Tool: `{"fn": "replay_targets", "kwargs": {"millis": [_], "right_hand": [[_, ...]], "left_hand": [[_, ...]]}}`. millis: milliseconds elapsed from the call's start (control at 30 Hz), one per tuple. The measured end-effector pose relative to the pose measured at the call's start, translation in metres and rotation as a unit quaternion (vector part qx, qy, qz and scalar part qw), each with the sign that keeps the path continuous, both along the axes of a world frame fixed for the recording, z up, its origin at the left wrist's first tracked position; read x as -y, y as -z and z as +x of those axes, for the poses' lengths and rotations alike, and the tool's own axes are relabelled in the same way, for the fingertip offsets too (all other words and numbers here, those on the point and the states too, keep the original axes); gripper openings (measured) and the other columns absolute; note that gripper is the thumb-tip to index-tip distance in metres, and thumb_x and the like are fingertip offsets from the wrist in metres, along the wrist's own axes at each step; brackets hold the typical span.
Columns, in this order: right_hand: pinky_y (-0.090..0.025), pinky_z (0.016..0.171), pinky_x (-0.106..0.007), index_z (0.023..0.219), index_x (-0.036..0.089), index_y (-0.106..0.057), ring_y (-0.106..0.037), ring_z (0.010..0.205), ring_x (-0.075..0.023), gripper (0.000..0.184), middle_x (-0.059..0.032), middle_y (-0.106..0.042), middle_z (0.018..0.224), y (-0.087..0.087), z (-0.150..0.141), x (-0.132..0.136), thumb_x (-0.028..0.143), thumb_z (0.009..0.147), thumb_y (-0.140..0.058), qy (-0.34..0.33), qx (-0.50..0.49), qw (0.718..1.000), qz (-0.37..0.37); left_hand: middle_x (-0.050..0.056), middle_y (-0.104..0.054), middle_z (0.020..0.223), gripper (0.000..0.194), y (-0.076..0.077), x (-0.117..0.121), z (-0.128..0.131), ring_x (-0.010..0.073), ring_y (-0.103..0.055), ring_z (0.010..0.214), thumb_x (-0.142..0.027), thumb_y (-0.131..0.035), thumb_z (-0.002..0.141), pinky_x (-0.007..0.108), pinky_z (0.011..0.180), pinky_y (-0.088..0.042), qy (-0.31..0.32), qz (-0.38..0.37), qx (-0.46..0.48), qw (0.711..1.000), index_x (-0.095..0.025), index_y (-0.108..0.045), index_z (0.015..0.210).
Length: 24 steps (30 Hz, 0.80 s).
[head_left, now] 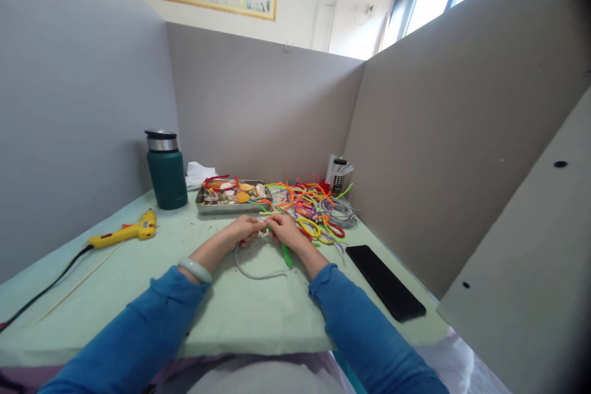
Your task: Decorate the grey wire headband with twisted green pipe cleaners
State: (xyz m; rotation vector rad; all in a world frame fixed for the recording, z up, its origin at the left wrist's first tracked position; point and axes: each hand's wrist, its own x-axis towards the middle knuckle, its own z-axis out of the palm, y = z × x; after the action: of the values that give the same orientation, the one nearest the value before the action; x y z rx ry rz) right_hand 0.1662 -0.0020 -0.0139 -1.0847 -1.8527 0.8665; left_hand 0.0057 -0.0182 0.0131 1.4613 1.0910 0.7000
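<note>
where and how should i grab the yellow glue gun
Probably by the long, slim handle of the yellow glue gun, from above: it lies flat on the table, handle uncovered, with the black cord leaving the handle's left end.

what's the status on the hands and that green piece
Left hand, right hand together, pinching green piece. Grey cord curving below. Metal tray close beyond.

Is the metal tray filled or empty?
Filled: shells and other small pieces crowd the metal tray from wall to wall.
</note>
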Motion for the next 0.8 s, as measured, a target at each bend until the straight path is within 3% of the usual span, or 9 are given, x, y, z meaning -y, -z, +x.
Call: {"fn": "replay_targets", "kwargs": {"millis": [367,800], "right_hand": [[-0.033,0.038,-0.018,0.072,0.017,-0.055,-0.042,0.036,-0.0070,0.019,0.0049,-0.049,0.050,-0.0001,-0.0011,0.0020,0.030,0.082,-0.045,0.011,-0.002,1.000,0.004],[-0.033,0.038,-0.018,0.072,0.017,-0.055,-0.043,0.037,-0.0070,0.020,0.0046,-0.050,0.050,0.0012,-0.0007,0.0016,0.029,0.083,-0.045,0.005,0.011,1.000,0.000]], "left_hand": [[-0.010,-0.030,0.044,0.043,-0.0011,0.0019,0.0016,0.0036,-0.024,0.033,-0.054,-0.070,0.059,0.021,0.034,-0.018,-0.042,0.049,-0.017,0.998,-0.018,-0.046,0.067],[-0.009,-0.029,0.042,0.045,0.0016,-0.0011,-0.0001,0.0038,-0.024,0.033,-0.055,-0.070,0.059,0.022,0.034,-0.017,-0.033,0.041,-0.022,0.998,-0.019,-0.042,0.059]]}}
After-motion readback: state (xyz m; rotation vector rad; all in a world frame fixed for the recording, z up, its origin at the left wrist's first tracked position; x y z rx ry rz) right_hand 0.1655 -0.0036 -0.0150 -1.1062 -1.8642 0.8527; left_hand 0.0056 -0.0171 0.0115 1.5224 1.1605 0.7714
